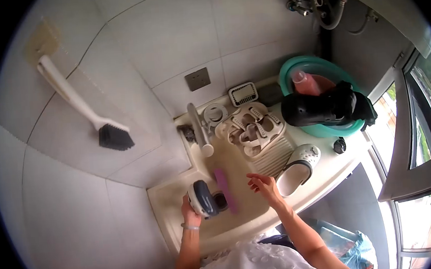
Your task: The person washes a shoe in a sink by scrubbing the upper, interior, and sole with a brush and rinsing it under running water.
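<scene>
My left hand (190,210) is closed on a white and dark blue clog (203,199), tilted over the sink (167,200) beside the drain (220,201). Part of that clog is hidden by its angle. Free of any object, my right hand (263,185) hovers with its fingers loosely bent and apart. Close to its right, a white clog (306,156) with holes in its toe lies on the sink's edge. A purple strip (224,190) rests in the basin between my hands. White strappy sandals (257,127) sit behind, by the ribbed washboard (272,158).
A faucet (199,128) rises at the back left. Behind it stands a soap dish (243,94). A green basin (288,72) holds a pink bottle (304,82) and black items (313,108). A brush (86,111) hangs on the left wall; an open window (413,170) is at right.
</scene>
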Motion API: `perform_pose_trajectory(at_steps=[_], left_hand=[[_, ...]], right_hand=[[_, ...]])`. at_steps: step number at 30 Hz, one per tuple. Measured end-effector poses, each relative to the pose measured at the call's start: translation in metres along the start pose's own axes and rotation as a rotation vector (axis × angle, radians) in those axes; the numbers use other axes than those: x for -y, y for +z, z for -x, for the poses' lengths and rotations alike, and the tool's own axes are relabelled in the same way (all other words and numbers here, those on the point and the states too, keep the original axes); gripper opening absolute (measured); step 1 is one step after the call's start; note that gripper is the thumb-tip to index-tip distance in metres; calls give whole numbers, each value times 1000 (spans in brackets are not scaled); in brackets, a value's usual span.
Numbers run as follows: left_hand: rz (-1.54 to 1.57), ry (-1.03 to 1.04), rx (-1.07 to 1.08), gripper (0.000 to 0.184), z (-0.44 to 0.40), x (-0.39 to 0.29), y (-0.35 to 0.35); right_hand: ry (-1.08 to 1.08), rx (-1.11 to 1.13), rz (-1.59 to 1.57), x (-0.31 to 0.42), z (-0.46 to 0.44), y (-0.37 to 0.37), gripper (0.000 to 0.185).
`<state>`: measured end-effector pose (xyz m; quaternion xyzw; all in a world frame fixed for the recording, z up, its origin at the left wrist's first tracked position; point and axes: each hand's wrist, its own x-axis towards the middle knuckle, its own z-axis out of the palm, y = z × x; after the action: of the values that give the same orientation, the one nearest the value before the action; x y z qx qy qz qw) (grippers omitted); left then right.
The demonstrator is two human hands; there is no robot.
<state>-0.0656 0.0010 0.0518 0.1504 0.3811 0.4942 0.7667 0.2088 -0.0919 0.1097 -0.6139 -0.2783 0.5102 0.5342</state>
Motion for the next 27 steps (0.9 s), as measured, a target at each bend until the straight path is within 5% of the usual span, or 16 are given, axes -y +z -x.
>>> perform_pose_trajectory(at_steps=[2,4,5,7,11,15,19,23,27], left_hand=[[33,32,254,41,-5,10,-23],[-611,274,97,39,-24,25,-32],[-255,42,-185,38,-19,29,-29],[-345,-10,-331,31,-21,28,-15],[-189,124,-173,32,-15,34,-11],[-557,83,-395,31,-25,33,-7],[-607,116,-374,37,-20,27,0],[-730,352,-267,45,-7,21,21],[-1041,295,-304,50,-18,28,-11]], right_hand=[[-1,-79,-8,8,10,-9,30],[15,-154,-73,7,16,-21,30],[25,-214,-140,6,19,-26,30],[21,-258,-208,1,19,-35,30],[11,-345,-319,6,31,-48,31],[-62,-471,-443,-10,28,-60,35],[-47,-597,-543,-11,23,-63,43],[-61,-661,-573,-3,12,-65,28],[-17,-707,-482,-7,-3,-77,32]])
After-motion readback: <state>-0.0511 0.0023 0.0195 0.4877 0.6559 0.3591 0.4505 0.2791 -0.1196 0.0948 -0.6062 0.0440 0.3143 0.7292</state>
